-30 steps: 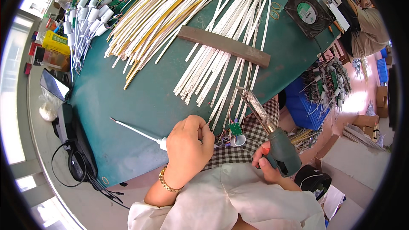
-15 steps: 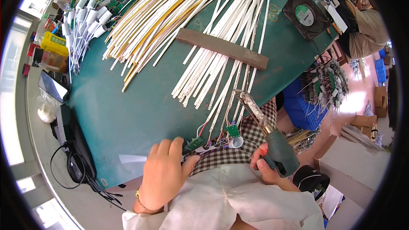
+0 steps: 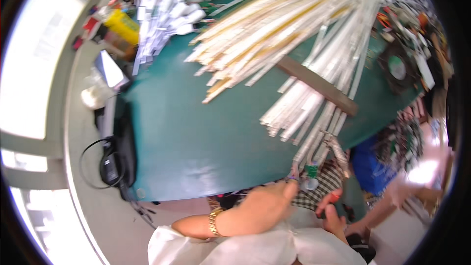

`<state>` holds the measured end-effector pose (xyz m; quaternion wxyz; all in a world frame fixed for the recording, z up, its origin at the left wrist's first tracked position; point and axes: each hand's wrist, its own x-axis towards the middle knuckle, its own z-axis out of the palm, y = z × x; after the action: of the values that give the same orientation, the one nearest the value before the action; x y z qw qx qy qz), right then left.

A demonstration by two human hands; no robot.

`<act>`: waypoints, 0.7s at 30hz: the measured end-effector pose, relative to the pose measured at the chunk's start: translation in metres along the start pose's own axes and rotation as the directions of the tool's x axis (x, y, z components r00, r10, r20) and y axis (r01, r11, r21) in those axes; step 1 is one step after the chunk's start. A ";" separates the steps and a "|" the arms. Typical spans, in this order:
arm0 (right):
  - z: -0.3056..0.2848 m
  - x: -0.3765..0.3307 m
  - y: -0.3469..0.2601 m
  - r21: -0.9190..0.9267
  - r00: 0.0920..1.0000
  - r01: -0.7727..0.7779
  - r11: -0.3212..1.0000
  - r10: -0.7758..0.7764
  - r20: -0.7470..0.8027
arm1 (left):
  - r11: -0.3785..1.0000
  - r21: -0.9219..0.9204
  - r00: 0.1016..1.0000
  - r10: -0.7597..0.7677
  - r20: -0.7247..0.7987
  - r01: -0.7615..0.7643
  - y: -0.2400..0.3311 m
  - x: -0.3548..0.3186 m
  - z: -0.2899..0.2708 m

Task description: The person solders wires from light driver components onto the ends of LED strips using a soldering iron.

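Note:
My right hand (image 3: 334,216) is closed around the grip of a soldering gun (image 3: 354,194) with a dark green body and a metal front end (image 3: 338,153) pointing up at the strips. My left hand (image 3: 257,208), blurred by motion, reaches to the lower ends of the white LED strips (image 3: 309,142); its fingers are smeared, so what they hold cannot be made out. Just right of its fingertips, a small green circuit board (image 3: 311,170) sits by a white round housing (image 3: 309,184), over checked cloth (image 3: 326,179) on my lap.
A brown bar (image 3: 319,86) lies across the strips on the green table (image 3: 196,152). White and yellow strips (image 3: 265,39) fan out beyond. White cylindrical parts with wires (image 3: 169,12) lie at the far left, a black fan (image 3: 396,66) at the right. A blue crate (image 3: 370,164) stands beside the table.
The view has shifted, so the scene sits further right. My left hand has moved right, from beside the green board to the strip ends. My right hand still grips the soldering gun.

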<state>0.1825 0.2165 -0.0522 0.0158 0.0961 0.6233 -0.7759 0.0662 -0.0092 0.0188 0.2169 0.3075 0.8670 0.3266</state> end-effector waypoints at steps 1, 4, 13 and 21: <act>0.002 0.000 0.000 0.020 0.999 0.011 1.000 -0.011 0.032 | 0.999 0.025 1.000 -0.022 -0.021 0.022 -0.006 -0.002 -0.010; 0.007 0.007 0.003 -0.009 0.987 0.080 0.997 -0.080 -0.143 | 0.963 -0.162 0.968 0.231 0.096 -0.213 -0.034 -0.001 -0.060; 0.022 0.007 -0.008 -0.115 0.987 -0.028 0.993 0.009 -0.163 | 0.697 0.329 0.385 0.083 -0.919 0.637 -0.239 0.078 -0.253; 0.018 0.003 -0.001 -0.138 0.966 -0.124 0.983 0.087 -0.245 | 0.777 0.327 0.459 0.056 -0.887 0.537 -0.269 0.072 -0.257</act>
<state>0.1771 0.1993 -0.0485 -0.0105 0.2201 0.6720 -0.7070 -0.2386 -0.2326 -0.0042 -0.3004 0.0178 0.9456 0.1236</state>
